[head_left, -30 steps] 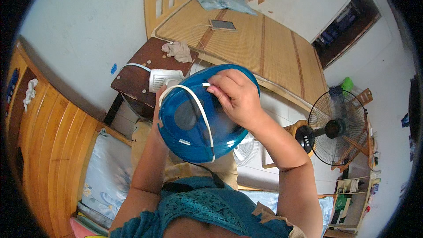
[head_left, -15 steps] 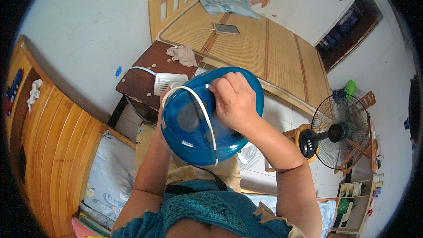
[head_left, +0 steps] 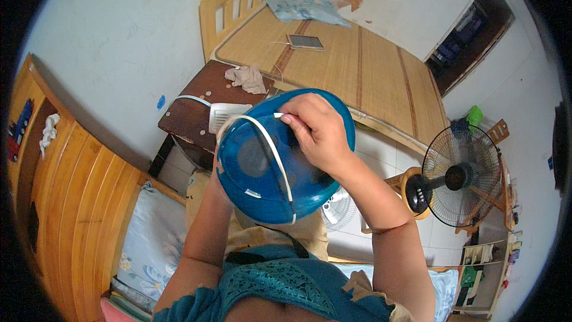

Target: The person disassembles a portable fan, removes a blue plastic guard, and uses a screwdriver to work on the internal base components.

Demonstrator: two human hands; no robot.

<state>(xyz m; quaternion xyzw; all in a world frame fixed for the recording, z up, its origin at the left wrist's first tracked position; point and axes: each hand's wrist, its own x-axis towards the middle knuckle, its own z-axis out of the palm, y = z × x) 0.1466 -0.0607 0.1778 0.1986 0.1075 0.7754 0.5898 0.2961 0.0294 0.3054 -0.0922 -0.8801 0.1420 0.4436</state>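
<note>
In front of my chest is a glossy blue rounded shell (head_left: 250, 158) with dark round patches; I cannot tell its kind. A white cord (head_left: 275, 154) loops across its face and over its lower edge. My left hand (head_left: 218, 143) grips the shell's left side, its fingers mostly hidden behind it. Over the upper right of the shell, my right hand (head_left: 319, 128) pinches a small white piece (head_left: 278, 115) between thumb and fingers. Just beyond the left hand shows a white slatted plastic thing (head_left: 228, 114), partly covered by the shell.
Beyond stands a brown table (head_left: 190, 113) with a crumpled cloth (head_left: 245, 79). A mat-covered bed (head_left: 381, 77) carries a tablet (head_left: 305, 42) and a pillow (head_left: 308, 11). On the right is a black fan (head_left: 457, 176); a white fan (head_left: 338, 210) is below. A wooden headboard (head_left: 89, 185) is at left.
My right fingers have shifted slightly at the shell, with the small white piece still in their pinch. The shell and my left hand stay nearly in place; the view has tilted a little.
</note>
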